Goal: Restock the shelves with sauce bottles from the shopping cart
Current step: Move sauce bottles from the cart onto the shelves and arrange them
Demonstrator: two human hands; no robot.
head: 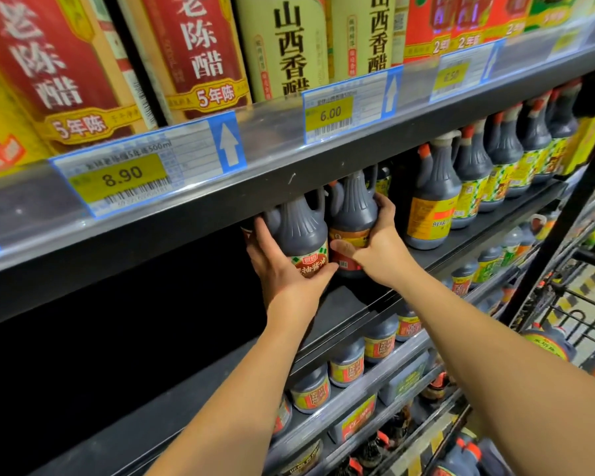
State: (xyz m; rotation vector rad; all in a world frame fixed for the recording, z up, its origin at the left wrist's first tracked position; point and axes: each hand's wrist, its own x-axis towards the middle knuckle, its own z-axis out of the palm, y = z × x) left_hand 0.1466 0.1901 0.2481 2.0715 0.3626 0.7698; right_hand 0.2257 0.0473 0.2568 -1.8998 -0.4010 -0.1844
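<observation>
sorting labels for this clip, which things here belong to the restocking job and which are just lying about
In the job:
left hand, gripping a dark sauce bottle
right hand, gripping the bottle beside it
middle shelf
shopping cart with spare bottles

Just around:
vinegar bottles on the top shelf
price tags
yellow-label bottles to the right
lower-shelf bottles

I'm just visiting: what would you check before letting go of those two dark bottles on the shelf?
1. Left hand grips left bottle: ok.
2. Right hand grips right bottle: ok.
3. Both bottles upright: ok.
4. Bottoms resting on the shelf: cannot tell, hands hide them.
5. Caps clear of the upper shelf rail: cannot tell, hidden behind it.
</observation>
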